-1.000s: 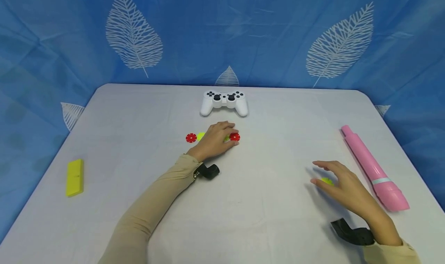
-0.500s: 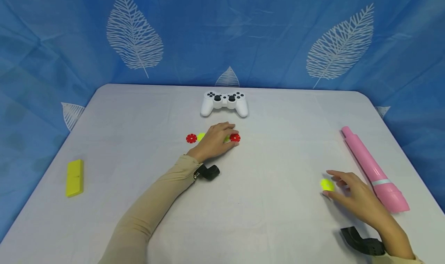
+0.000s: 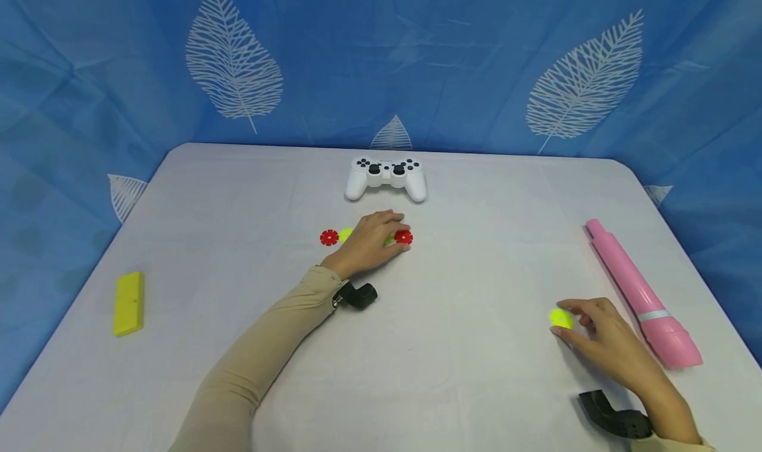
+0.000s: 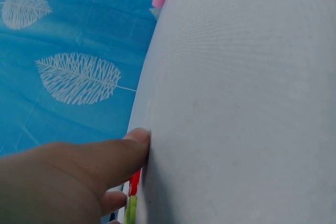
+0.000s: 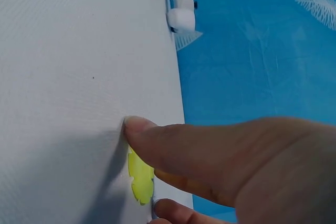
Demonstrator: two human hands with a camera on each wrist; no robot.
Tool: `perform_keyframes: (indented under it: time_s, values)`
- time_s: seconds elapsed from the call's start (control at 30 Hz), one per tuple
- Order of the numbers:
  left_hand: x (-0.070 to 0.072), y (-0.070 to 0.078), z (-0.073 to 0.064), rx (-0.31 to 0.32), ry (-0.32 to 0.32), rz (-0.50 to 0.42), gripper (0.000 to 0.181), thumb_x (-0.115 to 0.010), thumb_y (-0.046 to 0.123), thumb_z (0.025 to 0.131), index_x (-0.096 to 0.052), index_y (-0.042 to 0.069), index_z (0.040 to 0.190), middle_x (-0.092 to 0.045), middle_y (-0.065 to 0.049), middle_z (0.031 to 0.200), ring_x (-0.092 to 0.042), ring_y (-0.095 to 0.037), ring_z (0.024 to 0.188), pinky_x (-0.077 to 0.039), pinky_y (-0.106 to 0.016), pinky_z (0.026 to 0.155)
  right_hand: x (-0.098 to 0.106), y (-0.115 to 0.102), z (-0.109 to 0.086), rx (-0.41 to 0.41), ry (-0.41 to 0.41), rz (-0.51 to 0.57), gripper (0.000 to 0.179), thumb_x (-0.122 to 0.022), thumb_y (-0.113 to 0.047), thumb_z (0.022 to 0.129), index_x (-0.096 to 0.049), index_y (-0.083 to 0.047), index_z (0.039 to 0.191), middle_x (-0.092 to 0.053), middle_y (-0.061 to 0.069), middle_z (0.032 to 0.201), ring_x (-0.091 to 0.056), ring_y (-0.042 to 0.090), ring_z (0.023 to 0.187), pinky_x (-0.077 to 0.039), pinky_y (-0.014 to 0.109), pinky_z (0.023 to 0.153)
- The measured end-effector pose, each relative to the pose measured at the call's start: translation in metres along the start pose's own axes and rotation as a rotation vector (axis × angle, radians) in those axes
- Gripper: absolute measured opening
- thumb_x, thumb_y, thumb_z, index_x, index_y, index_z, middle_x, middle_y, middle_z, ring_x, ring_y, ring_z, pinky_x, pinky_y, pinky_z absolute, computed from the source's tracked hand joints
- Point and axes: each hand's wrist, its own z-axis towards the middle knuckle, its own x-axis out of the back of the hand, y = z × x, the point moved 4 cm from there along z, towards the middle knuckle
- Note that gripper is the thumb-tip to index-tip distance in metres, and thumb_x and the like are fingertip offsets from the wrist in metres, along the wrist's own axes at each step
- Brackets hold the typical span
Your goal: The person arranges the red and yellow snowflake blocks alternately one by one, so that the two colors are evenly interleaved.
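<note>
In the head view, my left hand [image 3: 372, 243] reaches over a row of small notched discs. Its thumb and fingers straddle the red disc [image 3: 404, 237] at the row's right end. A green disc [image 4: 131, 209] shows beside that red one in the left wrist view. Past the hand's left side lie another red disc [image 3: 329, 237] and a yellow disc [image 3: 346, 235]; the row's middle is hidden. At the right, my right hand [image 3: 610, 339] pinches a separate bright yellow disc [image 3: 561, 317] by its edges, between thumb and index finger, at the table surface.
A white game controller [image 3: 385, 178] lies behind the row. The pink folded umbrella-like tube [image 3: 639, 290] lies right of my right hand. A yellow rectangular block [image 3: 128, 304] sits far left on the white table [image 3: 440, 386]. Blue cloth [image 3: 381, 55] hangs behind.
My right hand has drawn back slightly to the right and toward me, and its thumb and index finger have closed in around the yellow disc. My left hand has stayed put.
</note>
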Motion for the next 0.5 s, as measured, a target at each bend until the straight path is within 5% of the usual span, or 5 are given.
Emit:
perform_keyframes:
  time_s: [0.5]
  values:
    - [0.0008,0.0006,-0.0009,0.006,-0.006,0.001,0.042,-0.059,0.035,0.086,-0.057,0.016,0.123,-0.046,-0.004,0.137,-0.033,-0.024,0.133,-0.027,-0.043,0.11,-0.0036,-0.0002,-0.0026,-0.002,0.105,-0.013,0.041,-0.072,-0.022,0.076,-0.058,0.001,0.108,-0.047,0.015,0.095,-0.044,0.023,0.082,-0.036,0.022,0.058]
